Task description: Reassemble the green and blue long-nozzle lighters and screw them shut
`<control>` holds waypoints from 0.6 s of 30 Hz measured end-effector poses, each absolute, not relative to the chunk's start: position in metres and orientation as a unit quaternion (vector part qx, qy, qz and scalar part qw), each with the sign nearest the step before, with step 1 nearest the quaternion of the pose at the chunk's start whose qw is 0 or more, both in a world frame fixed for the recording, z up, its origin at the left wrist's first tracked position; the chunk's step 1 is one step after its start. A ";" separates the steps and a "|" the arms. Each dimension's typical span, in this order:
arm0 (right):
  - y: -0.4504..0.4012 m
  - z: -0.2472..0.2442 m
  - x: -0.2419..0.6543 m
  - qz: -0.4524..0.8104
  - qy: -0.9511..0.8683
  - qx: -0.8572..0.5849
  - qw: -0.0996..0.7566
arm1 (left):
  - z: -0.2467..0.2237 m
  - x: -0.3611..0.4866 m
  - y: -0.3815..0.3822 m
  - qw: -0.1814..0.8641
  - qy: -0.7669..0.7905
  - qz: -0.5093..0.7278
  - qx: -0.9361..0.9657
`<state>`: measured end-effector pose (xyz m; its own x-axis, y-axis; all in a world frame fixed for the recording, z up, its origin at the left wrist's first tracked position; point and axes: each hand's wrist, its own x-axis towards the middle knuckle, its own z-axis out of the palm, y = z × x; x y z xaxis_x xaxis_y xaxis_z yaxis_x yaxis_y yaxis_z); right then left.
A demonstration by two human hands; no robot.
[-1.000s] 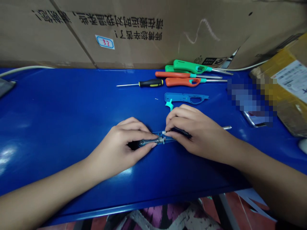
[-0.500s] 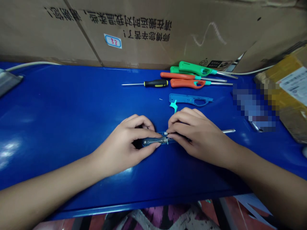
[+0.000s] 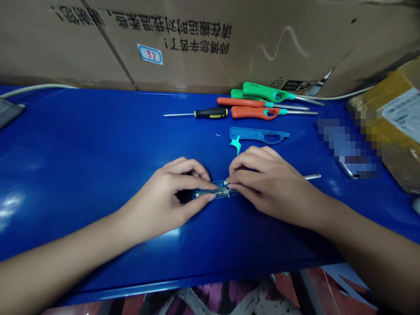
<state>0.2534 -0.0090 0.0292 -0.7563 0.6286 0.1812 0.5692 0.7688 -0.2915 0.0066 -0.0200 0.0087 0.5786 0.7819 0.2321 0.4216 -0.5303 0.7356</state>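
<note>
A long-nosed gas lighter lies opened on the table between my hands, its clear fuel tank [image 3: 210, 191] showing in a blue half shell. My left hand [image 3: 179, 188] grips the tank end between thumb and fingers. Over the middle of the lighter, my right hand [image 3: 265, 183] has its fingertips pinched together at a small white piece [image 3: 225, 183]; what else they hold is hidden. From beyond the right hand pokes the lighter's metal tube [image 3: 313, 176]. A loose blue half shell [image 3: 259, 134] and a turquoise trigger [image 3: 236, 144] lie just behind the right hand.
Behind them are a black-and-yellow screwdriver [image 3: 210, 113], orange lighters [image 3: 251, 112] and green lighters [image 3: 262, 91]. A tiny metal pin [image 3: 218, 134] lies nearby. A large cardboard box [image 3: 197, 70] borders the back; a taped parcel [image 3: 390, 127] and a blurred-out item [image 3: 348, 148] are at right.
The view has shifted slightly, so everything sits a little further left. Both hands keep nearly the same hold on the lighter.
</note>
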 end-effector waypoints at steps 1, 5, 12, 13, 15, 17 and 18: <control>-0.009 0.029 0.253 0.112 -0.930 -0.322 0.135 | 0.009 0.007 -0.020 0.321 0.364 0.281 0.828; -0.008 0.030 0.253 0.114 -0.930 -0.324 0.131 | 0.010 0.006 -0.021 0.305 0.362 0.274 0.837; -0.009 0.030 0.253 0.115 -0.929 -0.326 0.129 | 0.011 0.004 -0.021 0.252 0.349 0.245 0.869; -0.009 0.030 0.253 0.116 -0.930 -0.325 0.129 | 0.010 0.004 -0.022 0.253 0.349 0.246 0.868; -0.009 0.029 0.254 0.116 -0.930 -0.326 0.128 | 0.009 0.004 -0.022 0.254 0.350 0.249 0.867; -0.009 0.029 0.254 0.117 -0.929 -0.326 0.128 | 0.008 0.003 -0.022 0.256 0.351 0.249 0.866; -0.009 0.029 0.254 0.117 -0.929 -0.327 0.128 | 0.008 0.003 -0.022 0.255 0.351 0.249 0.866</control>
<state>0.2545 -0.0088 0.0287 -0.7538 0.6368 0.1620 0.5767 0.7593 -0.3015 0.0031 -0.0219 0.0083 0.6293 0.7352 0.2518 0.4809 -0.6229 0.6170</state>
